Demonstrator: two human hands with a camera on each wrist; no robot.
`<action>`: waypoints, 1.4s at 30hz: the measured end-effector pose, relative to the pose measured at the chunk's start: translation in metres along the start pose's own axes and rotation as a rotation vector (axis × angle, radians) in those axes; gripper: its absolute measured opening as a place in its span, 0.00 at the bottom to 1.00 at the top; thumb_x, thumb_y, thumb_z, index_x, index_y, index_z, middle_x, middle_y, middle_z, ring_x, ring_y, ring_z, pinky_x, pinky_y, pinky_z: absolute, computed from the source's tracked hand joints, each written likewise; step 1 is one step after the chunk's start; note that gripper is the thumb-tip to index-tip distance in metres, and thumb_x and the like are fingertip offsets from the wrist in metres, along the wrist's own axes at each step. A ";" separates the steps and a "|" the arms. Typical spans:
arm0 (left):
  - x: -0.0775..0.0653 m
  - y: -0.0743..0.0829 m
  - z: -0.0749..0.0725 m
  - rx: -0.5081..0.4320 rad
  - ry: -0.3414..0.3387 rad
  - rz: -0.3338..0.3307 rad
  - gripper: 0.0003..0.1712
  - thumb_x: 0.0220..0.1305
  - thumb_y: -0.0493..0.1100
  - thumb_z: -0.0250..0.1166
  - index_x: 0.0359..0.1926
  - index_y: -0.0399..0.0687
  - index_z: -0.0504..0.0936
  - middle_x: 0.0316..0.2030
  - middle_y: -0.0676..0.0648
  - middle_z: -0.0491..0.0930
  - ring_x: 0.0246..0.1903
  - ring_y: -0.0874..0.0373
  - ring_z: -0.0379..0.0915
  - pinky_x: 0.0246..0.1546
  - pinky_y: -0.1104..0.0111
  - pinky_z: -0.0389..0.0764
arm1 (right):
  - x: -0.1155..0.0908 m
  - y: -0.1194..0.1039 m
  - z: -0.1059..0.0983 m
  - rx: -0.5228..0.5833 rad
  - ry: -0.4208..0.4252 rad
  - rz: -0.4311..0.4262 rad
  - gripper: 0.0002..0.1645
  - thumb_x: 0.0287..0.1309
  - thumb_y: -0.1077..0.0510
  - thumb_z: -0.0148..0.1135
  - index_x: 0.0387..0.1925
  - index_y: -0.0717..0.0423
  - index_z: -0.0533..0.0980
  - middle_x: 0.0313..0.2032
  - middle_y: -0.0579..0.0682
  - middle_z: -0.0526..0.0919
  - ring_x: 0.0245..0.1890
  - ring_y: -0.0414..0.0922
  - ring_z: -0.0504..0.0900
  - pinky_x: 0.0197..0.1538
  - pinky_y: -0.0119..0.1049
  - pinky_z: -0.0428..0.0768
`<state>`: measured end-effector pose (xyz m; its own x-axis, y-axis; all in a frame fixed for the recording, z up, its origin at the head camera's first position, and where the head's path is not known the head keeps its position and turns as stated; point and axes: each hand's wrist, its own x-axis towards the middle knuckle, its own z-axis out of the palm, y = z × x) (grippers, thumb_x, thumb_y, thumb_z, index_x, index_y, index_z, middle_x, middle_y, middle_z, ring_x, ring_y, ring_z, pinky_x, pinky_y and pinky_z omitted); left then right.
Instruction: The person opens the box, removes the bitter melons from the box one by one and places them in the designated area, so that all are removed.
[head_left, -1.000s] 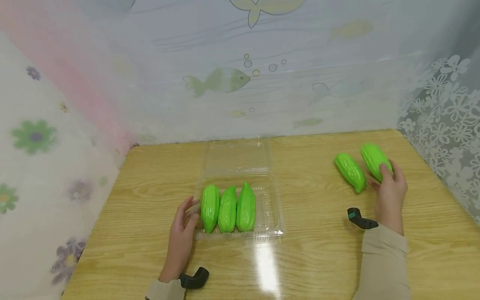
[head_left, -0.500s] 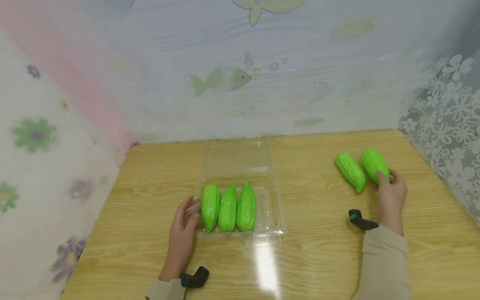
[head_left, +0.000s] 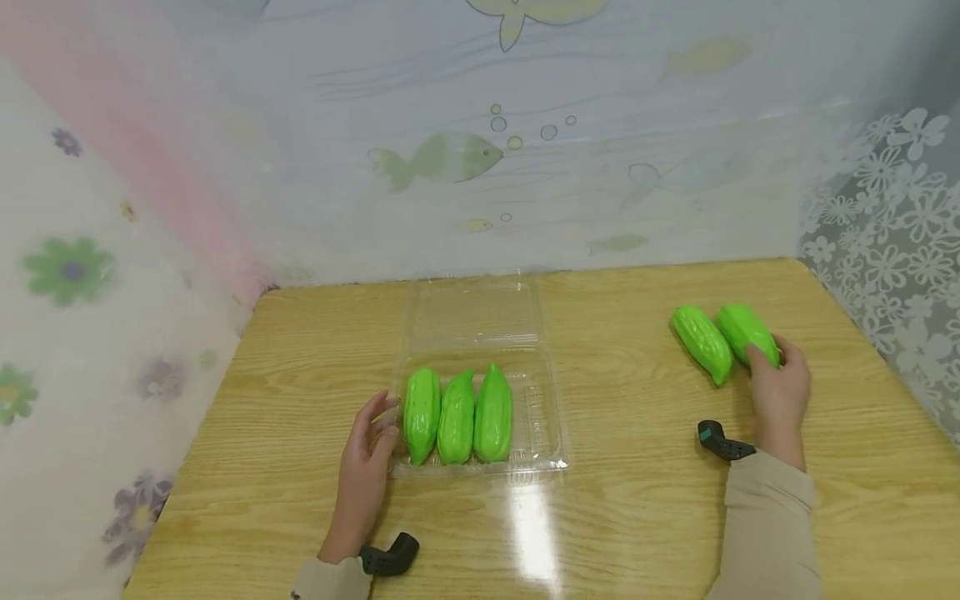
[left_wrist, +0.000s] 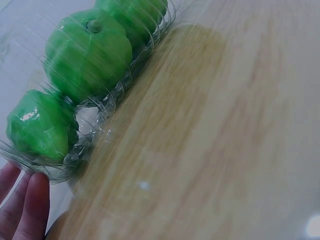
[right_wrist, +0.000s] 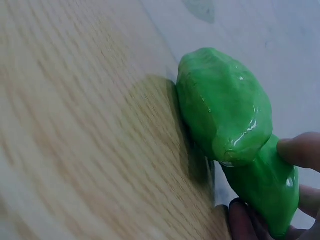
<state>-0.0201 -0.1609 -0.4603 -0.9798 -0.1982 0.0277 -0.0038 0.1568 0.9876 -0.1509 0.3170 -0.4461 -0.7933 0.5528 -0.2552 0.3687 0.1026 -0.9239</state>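
At the right of the table in the head view, my right hand [head_left: 780,392] grips the near end of a glossy green bitter melon [head_left: 746,329], thumb on one side and fingers on the other. A second bitter melon [head_left: 701,342] lies close on its left; in the right wrist view that melon [right_wrist: 225,107] partly covers the held one [right_wrist: 267,185]. My left hand [head_left: 366,450] rests its fingertips against the left side of an open clear plastic clamshell box [head_left: 551,417]. Three bitter melons [head_left: 455,417] lie side by side in the box; its wall shows in front of them in the left wrist view.
The box lid [head_left: 472,312] lies folded back toward the patterned wall [head_left: 585,192]. All stands on a wood-grain table [head_left: 622,500]. A black wrist device [head_left: 723,440] juts inward from the right wrist, another [head_left: 390,556] from the left.
My right hand has shifted the gripped bitter melon slightly nearer and leftward, closing the gap to its neighbour. The left hand and the box have stayed in place.
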 end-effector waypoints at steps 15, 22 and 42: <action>0.000 -0.001 -0.001 0.016 -0.004 -0.002 0.25 0.67 0.39 0.48 0.65 0.50 0.57 0.57 0.48 0.64 0.54 0.55 0.63 0.46 0.74 0.68 | -0.001 -0.002 0.002 -0.203 -0.049 -0.046 0.40 0.58 0.41 0.47 0.68 0.45 0.46 0.67 0.54 0.47 0.64 0.51 0.47 0.62 0.46 0.52; 0.000 0.001 0.000 0.014 0.000 0.001 0.25 0.67 0.38 0.48 0.65 0.50 0.58 0.57 0.47 0.64 0.54 0.54 0.63 0.45 0.75 0.68 | -0.002 -0.001 0.001 -0.218 -0.086 -0.059 0.40 0.59 0.41 0.45 0.68 0.46 0.44 0.68 0.52 0.44 0.65 0.51 0.45 0.63 0.48 0.51; 0.000 0.000 -0.001 0.011 -0.001 0.000 0.26 0.67 0.37 0.48 0.65 0.49 0.58 0.57 0.46 0.65 0.55 0.54 0.63 0.45 0.75 0.68 | -0.002 -0.003 0.003 -0.120 0.109 -0.087 0.26 0.62 0.49 0.44 0.62 0.41 0.62 0.60 0.43 0.62 0.57 0.38 0.60 0.56 0.34 0.60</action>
<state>-0.0198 -0.1620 -0.4603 -0.9799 -0.1974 0.0277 -0.0058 0.1674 0.9859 -0.1514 0.3132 -0.4436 -0.7703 0.6228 -0.1370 0.3611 0.2488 -0.8987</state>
